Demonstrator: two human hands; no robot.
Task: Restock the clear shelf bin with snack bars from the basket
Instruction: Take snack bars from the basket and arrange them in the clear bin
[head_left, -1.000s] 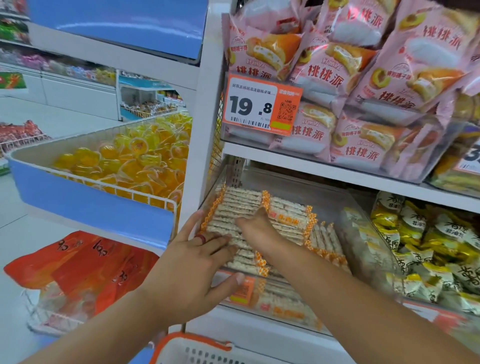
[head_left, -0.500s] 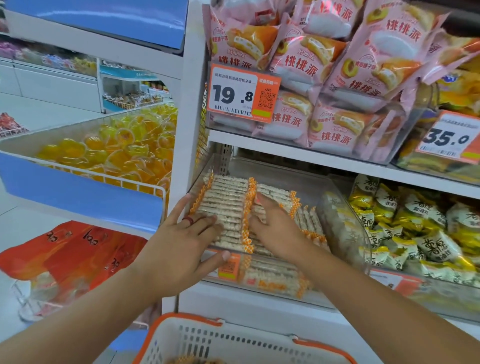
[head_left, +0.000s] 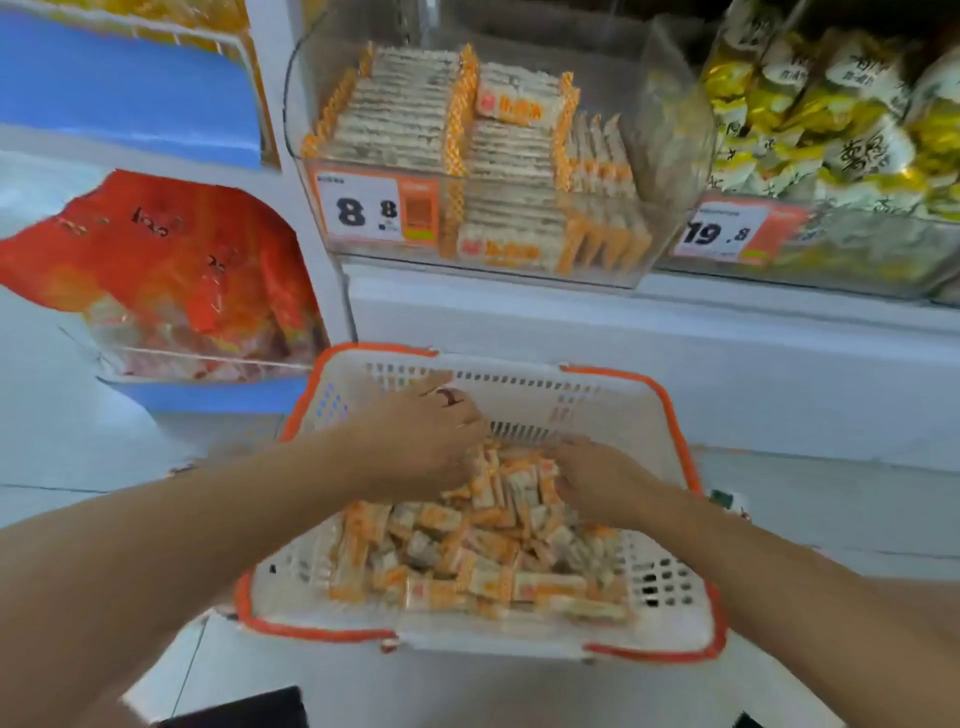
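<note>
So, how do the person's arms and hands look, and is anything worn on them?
Both forearms are bare, with no sleeves in view. The left hand wears a ring with a dark red mark on one finger. The right hand shows no ring, watch or glove in this blurred view.

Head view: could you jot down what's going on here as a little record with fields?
place: shop aisle beside white shelving
basket: white with orange rim, on the floor, holding a loose pile of snack bars
left hand: reaching into the pile
right hand: reaching into the pile
grip: fingers buried among the bars, too blurred to judge
clear shelf bin: bars stacked in rows at left, space at right
price tag on bin: reads 8.8
</note>
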